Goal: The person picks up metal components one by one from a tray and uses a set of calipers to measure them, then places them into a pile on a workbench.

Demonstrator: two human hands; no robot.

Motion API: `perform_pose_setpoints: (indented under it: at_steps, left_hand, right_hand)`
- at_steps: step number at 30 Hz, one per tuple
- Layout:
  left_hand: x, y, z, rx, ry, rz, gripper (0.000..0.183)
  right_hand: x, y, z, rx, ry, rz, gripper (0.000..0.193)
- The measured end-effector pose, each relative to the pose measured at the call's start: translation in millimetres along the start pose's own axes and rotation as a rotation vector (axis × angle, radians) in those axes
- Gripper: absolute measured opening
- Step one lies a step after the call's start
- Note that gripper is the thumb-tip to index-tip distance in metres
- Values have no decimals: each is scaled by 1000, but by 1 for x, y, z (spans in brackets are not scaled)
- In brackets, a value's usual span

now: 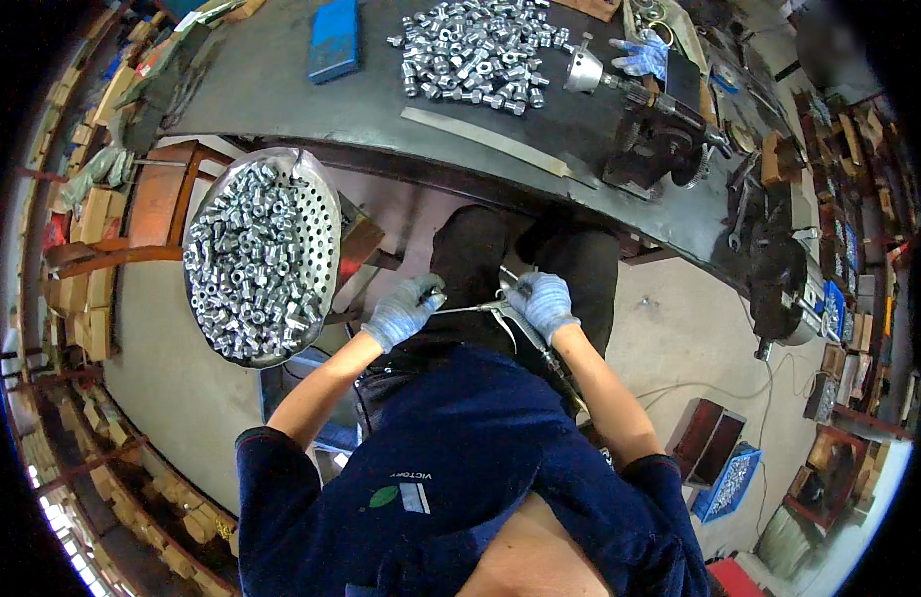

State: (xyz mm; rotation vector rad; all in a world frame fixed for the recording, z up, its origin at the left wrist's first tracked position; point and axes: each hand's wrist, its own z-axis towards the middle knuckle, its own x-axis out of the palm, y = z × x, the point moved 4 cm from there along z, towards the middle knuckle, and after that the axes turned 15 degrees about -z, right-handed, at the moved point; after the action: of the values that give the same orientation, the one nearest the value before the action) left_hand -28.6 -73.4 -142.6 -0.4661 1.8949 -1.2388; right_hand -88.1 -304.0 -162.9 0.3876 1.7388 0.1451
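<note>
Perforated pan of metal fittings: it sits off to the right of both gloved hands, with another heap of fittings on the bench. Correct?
Not quite: the head view shows the perforated pan to the left of both the left hand and the right hand. Another heap of fittings does lie on the bench.

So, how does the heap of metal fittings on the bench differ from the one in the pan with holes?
The bench heap lies loose on a dark bench top, while the pan heap sits inside a perforated metal pan. The bench heap is straight ahead; the pan heap is off to the left. Both are jumbles of many small, shiny, silver-coloured pieces.
</note>
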Motion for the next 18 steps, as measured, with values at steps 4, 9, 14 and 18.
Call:
perform_pose_setpoints:
  at_steps: [4, 9, 14, 18]
  left_hand:
    - [15, -11, 10, -78, 62, 15, 30]
    - [33, 4, 15, 30, -14, -271, 28]
    - [49, 13, 18, -35, -43, -176, 32]
    - [69, 12, 17, -13, 34, -26, 35]
  right_hand:
    - [43, -18, 17, 217, 125, 405, 36]
    - [29, -3, 5, 131, 25, 545, 17]
    - [-19, 17, -12, -56, -183, 381, 17]
    - [20, 3, -22, 124, -107, 804, 27]
